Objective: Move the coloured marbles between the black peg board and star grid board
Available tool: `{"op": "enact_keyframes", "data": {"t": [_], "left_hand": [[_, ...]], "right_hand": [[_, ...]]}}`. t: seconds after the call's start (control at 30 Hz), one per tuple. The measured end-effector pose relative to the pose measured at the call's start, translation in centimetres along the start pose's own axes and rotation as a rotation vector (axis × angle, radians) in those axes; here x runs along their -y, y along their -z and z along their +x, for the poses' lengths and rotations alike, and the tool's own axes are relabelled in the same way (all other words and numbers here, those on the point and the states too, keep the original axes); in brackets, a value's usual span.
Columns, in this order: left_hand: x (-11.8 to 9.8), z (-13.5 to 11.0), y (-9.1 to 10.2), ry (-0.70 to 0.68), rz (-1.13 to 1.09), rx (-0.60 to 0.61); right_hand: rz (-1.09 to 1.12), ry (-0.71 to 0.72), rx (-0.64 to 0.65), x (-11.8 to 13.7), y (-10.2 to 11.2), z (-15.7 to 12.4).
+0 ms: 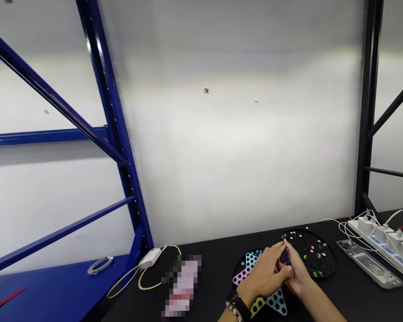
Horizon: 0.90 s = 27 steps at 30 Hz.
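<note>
My left hand (pixel 265 271) and my right hand (pixel 297 269) are cupped together, fingertips meeting at the top. Small dark blue pieces (pixel 285 257), which look like marbles, show in the hollow between the palms; how many is hidden. Directly beneath lies a Chinese checkers board (pixel 277 302), a black round base with a star of pink, light blue and yellow-green points full of holes. My hands cover its middle and right side. Just behind my right hand sits a round black tray (pixel 327 264) with small white, orange, green and blue pieces scattered in it.
A power strip (pixel 381 243) with white plugs and cables stands at the right, beside a grey packaged device (pixel 369 264). Left of the board lie a blurred pink item (pixel 184 286) and a white adapter (pixel 151 258) with its cable. A blue rack post (pixel 121 116) rises at left.
</note>
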<state>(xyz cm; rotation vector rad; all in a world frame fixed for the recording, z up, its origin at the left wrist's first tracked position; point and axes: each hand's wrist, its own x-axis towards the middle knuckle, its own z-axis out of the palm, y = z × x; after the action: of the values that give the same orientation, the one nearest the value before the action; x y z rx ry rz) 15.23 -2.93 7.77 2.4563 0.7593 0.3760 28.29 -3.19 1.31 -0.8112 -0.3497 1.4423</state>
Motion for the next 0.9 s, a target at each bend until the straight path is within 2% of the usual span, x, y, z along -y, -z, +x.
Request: {"op": "enact_keyframes", "data": {"t": [0.07,0.13,0.2,0.27,0.33,0.4,0.5,0.6,0.67,0.73,0.83,0.9], "left_hand": [[0.0,0.3,0.3,0.019,-0.063,0.040],[0.6,0.5,0.7,0.047,-0.083,0.030],[2.2,0.4,1.2,0.097,-0.044,0.010],[4.5,-0.1,1.7,0.191,0.054,0.043],[6.9,-0.8,1.9,0.268,0.149,0.127],[8.6,-1.7,1.8,0.304,0.208,0.118],[9.1,-2.8,1.4,0.302,0.326,0.059],[7.8,-3.4,1.2,0.306,0.460,-0.005],[6.5,-3.7,1.1,0.346,0.537,-0.028],[5.3,-4.0,0.9,0.419,0.601,-0.026],[3.9,-4.4,0.6,0.531,0.678,0.006],[3.3,-4.8,0.7,0.569,0.694,0.044]], "right_hand": [[-0.015,-0.047,-0.007,0.6,0.5,0.6],[-0.070,-0.067,-0.019,1.0,1.2,1.3],[-0.229,0.022,-0.058,1.7,2.4,1.9],[-0.507,0.202,-0.155,2.7,4.0,2.5],[-0.878,0.403,-0.252,3.7,5.7,2.9],[-1.236,0.532,-0.307,4.3,7.0,3.1],[-1.630,0.565,-0.344,4.1,7.5,2.8],[-1.829,0.617,-0.357,3.0,6.4,1.8],[-1.870,0.685,-0.299,2.2,5.2,0.8],[-1.874,0.724,-0.158,1.4,4.1,-0.4],[-1.826,0.682,0.108,0.7,2.9,-2.1],[-1.781,0.627,0.207,0.6,2.5,-2.8]]}}
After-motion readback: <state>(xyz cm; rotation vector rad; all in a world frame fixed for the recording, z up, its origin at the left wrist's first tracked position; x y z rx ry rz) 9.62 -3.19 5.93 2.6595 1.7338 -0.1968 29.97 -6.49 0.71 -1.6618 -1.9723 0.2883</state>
